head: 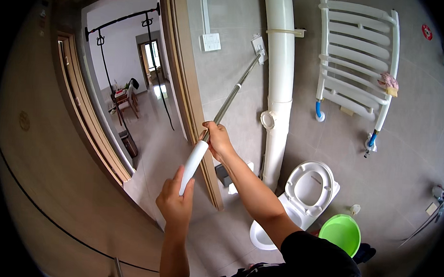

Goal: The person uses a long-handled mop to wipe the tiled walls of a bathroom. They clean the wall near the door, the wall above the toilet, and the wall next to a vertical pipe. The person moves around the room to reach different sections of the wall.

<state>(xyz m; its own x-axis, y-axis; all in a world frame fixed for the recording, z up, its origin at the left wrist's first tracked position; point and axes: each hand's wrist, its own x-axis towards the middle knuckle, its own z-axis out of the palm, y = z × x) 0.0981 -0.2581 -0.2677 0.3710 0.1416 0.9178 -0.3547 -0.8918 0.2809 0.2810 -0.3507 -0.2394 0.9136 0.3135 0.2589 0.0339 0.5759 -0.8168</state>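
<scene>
My right hand (217, 140) is closed around the metal pole (229, 102) of a long-handled tool, just above its white grip (194, 166). Lower down, my left hand (175, 199) holds the end of that grip. The pole slants up and away to a flat white head (259, 50), which is at the grey tiled wall between a small white box (211, 42) and a thick white drainpipe (279, 74). Whether the head touches the tiles cannot be told.
A wooden door frame (187, 81) stands left of the pole. On the right are a toilet with raised seat (313, 185), a green basin (339, 232) and a white towel rack (356, 44) with a cloth (388, 82). Through the doorway are a chair and a table.
</scene>
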